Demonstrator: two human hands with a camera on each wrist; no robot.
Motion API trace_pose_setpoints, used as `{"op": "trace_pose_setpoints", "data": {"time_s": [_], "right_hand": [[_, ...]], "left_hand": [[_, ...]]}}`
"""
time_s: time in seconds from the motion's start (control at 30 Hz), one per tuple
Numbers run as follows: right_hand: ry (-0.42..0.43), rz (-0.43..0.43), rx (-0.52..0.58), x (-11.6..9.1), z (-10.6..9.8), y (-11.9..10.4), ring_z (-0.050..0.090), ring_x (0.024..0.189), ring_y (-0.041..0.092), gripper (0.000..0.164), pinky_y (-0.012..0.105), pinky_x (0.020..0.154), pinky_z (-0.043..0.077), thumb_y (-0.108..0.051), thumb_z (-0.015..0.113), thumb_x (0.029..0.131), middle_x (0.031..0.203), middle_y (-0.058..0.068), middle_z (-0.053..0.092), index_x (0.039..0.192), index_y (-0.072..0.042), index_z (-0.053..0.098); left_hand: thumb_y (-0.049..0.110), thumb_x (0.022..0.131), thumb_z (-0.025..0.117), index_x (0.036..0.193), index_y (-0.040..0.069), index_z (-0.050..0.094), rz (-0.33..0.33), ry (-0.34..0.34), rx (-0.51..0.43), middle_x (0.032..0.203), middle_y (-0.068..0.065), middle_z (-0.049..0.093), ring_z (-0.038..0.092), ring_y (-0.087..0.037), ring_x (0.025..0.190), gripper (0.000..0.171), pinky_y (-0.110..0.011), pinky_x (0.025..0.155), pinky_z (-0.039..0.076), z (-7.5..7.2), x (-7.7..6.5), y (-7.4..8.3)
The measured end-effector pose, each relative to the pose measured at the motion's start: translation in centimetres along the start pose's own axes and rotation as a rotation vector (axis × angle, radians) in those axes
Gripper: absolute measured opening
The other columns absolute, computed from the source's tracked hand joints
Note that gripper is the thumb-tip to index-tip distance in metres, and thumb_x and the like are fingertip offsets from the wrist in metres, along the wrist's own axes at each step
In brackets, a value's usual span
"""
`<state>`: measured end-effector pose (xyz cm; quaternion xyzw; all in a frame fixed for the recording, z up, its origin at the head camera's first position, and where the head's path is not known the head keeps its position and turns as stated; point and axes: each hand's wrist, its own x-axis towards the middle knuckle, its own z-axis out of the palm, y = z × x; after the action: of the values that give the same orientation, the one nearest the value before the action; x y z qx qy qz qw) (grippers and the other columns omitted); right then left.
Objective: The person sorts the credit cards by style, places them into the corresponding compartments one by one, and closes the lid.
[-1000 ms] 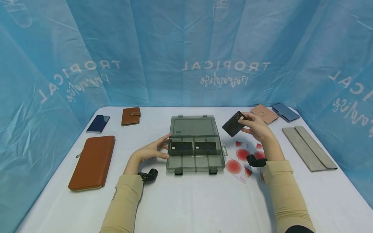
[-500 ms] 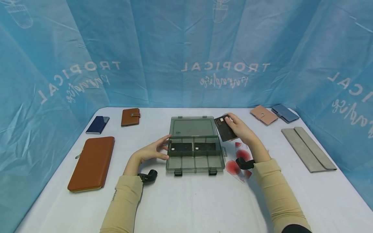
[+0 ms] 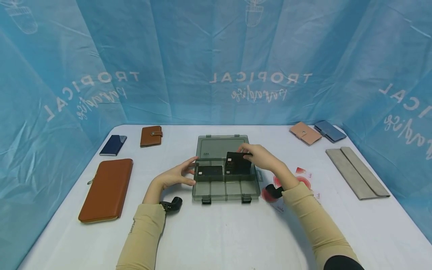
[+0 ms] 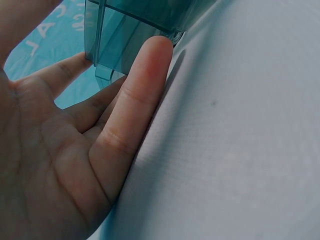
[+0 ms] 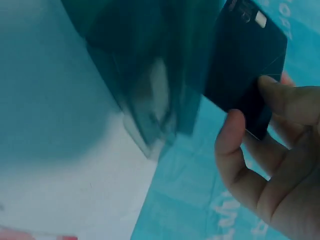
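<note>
My right hand (image 3: 261, 156) pinches a black VIP card (image 3: 235, 162) by its right end. The card stands nearly upright over the right back compartment of a translucent grey-green plastic box (image 3: 218, 192), its lower edge overlapping the dark card inside. In the right wrist view, thumb and fingers grip the black VIP card (image 5: 245, 60) beside the box's side wall. Another black card (image 3: 210, 171) rests in the left back compartment. My left hand (image 3: 175, 174) lies along the box's left side with fingers extended. Seen from the left wrist, its fingertips touch the box wall (image 4: 132, 35).
Red-and-white printed cards (image 3: 303, 181) lie right of the box, partly under my right wrist. A grey sleeve (image 3: 357, 172), pink wallet (image 3: 305, 133) and blue wallet (image 3: 330, 131) lie further right. At left are a brown zip case (image 3: 106, 190), navy holder (image 3: 113, 145) and brown wallet (image 3: 151, 135).
My right hand has carried the black VIP card leftward from the right of the box to above its right back compartment, turning the card upright. My left hand has stayed at the box.
</note>
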<state>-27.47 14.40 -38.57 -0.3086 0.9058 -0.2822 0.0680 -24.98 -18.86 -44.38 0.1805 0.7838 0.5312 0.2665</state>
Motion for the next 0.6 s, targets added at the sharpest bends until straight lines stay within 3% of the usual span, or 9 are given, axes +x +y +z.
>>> {"op": "trace_pose_setpoints", "data": {"time_s": [0.2,0.37,0.5,0.6], "right_hand": [[-0.109,0.006,-0.185,0.0,1.2,-0.9,0.062,0.095,0.027,0.018,0.036,0.077,0.049,-0.003,0.058,0.089,0.102,0.011,0.064,0.106,-0.009,0.055],[-0.07,0.008,-0.342,0.0,1.4,-1.1,0.062,0.091,0.025,0.016,0.036,0.077,0.05,-0.004,0.064,0.085,0.099,0.008,0.065,0.101,-0.008,0.066],[-0.084,0.024,-0.356,0.0,1.2,-1.1,0.063,0.092,0.026,0.022,0.037,0.078,0.05,0.0,0.062,0.085,0.101,0.009,0.067,0.104,-0.007,0.07],[-0.109,0.033,-0.284,-0.3,1.1,-0.6,0.063,0.092,0.025,0.028,0.035,0.076,0.05,0.003,0.055,0.088,0.101,0.01,0.068,0.111,-0.006,0.068]], "left_hand": [[0.012,0.079,0.073,0.15,0.026,0.01,0.007,0.003,-0.005,0.152,-0.016,0.011,0.033,-0.034,0.128,0.096,-0.058,0.099,0.028,0.1,0.0,0.0],[0.013,0.078,0.074,0.15,0.026,0.012,0.011,0.007,-0.006,0.151,-0.016,0.014,0.033,-0.034,0.128,0.096,-0.056,0.098,0.03,0.1,0.0,-0.1],[0.013,0.079,0.074,0.15,0.027,0.012,0.008,0.011,-0.007,0.151,-0.015,0.014,0.033,-0.033,0.128,0.096,-0.055,0.097,0.032,0.1,0.0,-0.1],[0.012,0.078,0.074,0.15,0.027,0.012,0.006,0.013,-0.011,0.151,-0.015,0.014,0.032,-0.034,0.128,0.096,-0.056,0.098,0.031,0.1,0.0,-0.1]]}}
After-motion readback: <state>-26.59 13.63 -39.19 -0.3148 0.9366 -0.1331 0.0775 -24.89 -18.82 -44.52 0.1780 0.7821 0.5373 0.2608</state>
